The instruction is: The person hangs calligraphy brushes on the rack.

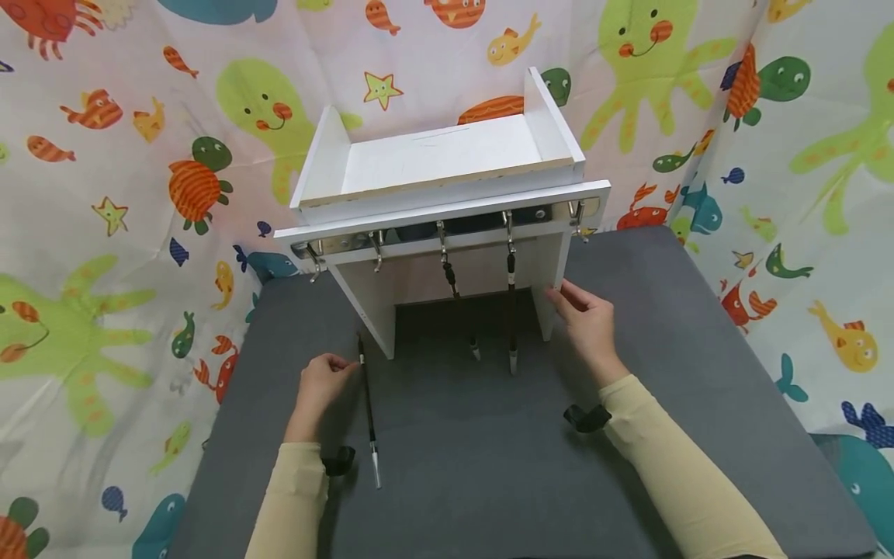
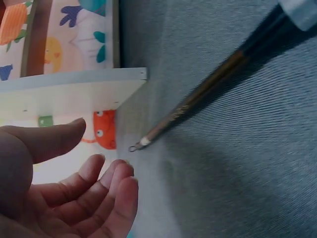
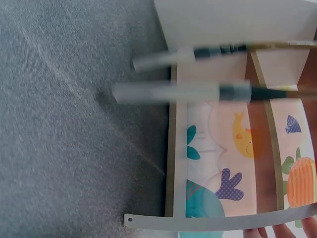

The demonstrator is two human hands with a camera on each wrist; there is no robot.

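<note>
A writing brush (image 1: 368, 404) with a dark handle and a clear-capped tip lies on the grey table, its hanging loop towards the white shelf rack (image 1: 433, 210). Close to its handle is my left hand (image 1: 323, 388); in the left wrist view the thumb and loosely bent fingers (image 2: 89, 173) stand apart, holding nothing, near the looped end. Two more capped brushes, one (image 1: 512, 310) right of the other (image 1: 454, 287), hang from hooks on the rack's front rail. My right hand (image 1: 588, 322) touches the rack's right side panel (image 1: 555, 272), fingertips on its outer face.
Metal hooks (image 1: 377, 248) line the rack's front rail; the outer ones hold no brush. An open white tray (image 1: 447, 151) tops the rack. A cartoon sea-animal curtain (image 1: 419, 46) hangs behind and at the sides. The grey tabletop (image 1: 475, 466) extends in front.
</note>
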